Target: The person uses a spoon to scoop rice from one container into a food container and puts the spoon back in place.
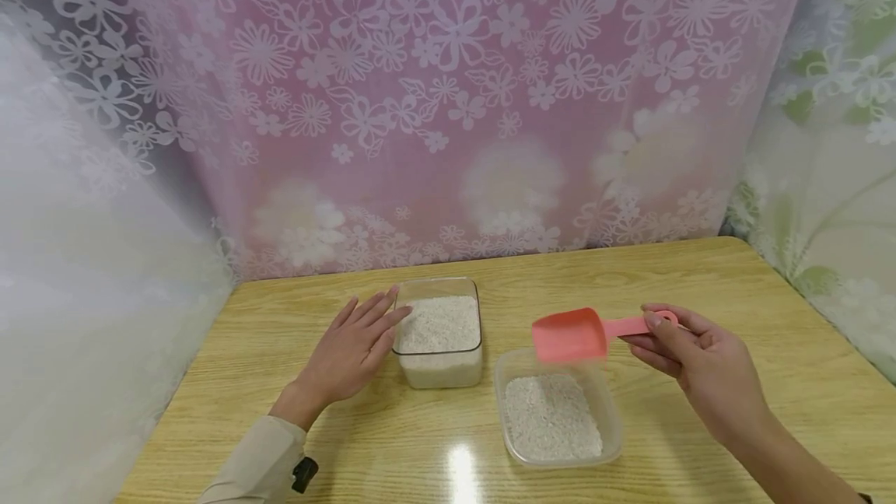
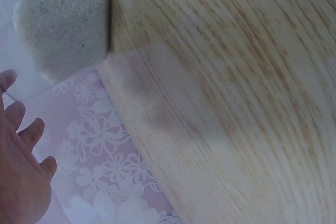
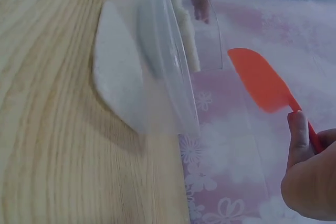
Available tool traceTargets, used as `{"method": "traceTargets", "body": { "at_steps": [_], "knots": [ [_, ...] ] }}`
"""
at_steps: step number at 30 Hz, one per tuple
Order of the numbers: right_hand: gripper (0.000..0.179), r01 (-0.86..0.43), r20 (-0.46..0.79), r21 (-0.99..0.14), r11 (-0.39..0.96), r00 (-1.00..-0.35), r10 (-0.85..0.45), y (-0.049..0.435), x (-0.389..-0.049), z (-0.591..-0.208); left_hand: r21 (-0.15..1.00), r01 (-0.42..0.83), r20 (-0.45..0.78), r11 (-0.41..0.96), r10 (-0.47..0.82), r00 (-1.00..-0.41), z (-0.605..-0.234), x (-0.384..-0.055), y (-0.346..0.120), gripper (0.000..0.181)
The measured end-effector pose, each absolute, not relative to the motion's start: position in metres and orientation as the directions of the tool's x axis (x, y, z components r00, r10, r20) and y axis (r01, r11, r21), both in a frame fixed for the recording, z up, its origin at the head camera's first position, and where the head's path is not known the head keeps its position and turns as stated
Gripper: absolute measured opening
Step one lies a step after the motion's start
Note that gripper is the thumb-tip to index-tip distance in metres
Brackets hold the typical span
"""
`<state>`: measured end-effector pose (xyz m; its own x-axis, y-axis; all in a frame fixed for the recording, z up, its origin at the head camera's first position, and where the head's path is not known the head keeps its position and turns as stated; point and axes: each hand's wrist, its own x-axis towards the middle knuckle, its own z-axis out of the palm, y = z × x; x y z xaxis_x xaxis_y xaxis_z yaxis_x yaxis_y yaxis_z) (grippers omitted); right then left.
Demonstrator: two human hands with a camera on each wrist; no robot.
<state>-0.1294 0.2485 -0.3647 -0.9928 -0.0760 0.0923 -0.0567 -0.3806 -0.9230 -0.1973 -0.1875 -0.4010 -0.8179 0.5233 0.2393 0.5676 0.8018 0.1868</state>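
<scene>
My right hand [image 1: 707,364] pinches the handle of a pink scoop [image 1: 570,335] between thumb and fingers. The scoop hangs over the far part of a translucent plastic tub [image 1: 610,418], and no grain shows in its bowl. White rice-like grain [image 1: 553,418] covers the bottom of that tub. To its left stands a clear square container [image 1: 441,372], which holds more of the grain [image 1: 442,323]. My left hand [image 1: 353,352], fingers extended, touches this container's left rim. The right wrist view has the orange-looking scoop [image 3: 260,80] beside the tub [image 3: 176,56].
Both containers stand on a wood-grain table [image 1: 336,442]. A pink curtain with white flowers [image 1: 448,99] hangs behind the table's far edge, and pale curtains hang at the left [image 1: 105,255] and right [image 1: 833,201]. A dark strap piece [image 1: 304,474] sits at my left cuff.
</scene>
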Motion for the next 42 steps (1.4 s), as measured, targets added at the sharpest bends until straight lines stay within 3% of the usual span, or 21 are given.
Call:
{"method": "traceTargets", "body": {
  "at_steps": [7,15,25,34,42],
  "knots": [
    [0.018,0.042,0.054,-0.817,-0.575,-0.987,-0.149,0.24,-0.153,-0.358,0.174,0.574,0.255,0.8,0.526,-0.811,-0.402,-0.197,-0.188,0.043],
    [0.016,0.05,0.068,-0.791,-0.61,-0.983,-0.17,0.208,-0.173,-0.351,0.143,0.579,0.274,0.803,0.53,-0.803,-0.402,-0.198,-0.189,0.043],
    [0.015,0.015,0.057,-0.867,-0.498,-0.99,-0.13,0.168,-0.186,-0.354,0.164,0.58,0.282,0.798,0.525,-0.803,-0.4,-0.197,-0.188,0.042],
    [0.043,-0.077,0.096,-0.973,-0.219,-0.993,-0.075,0.146,-0.195,-0.358,0.155,0.572,0.269,0.805,0.523,-0.809,-0.4,-0.197,-0.188,0.043],
    [0.037,-0.153,0.163,-0.982,-0.113,-0.982,-0.091,0.126,-0.197,-0.355,0.155,0.58,0.29,0.8,0.524,-0.801,-0.401,-0.197,-0.188,0.042]
  ]
}}
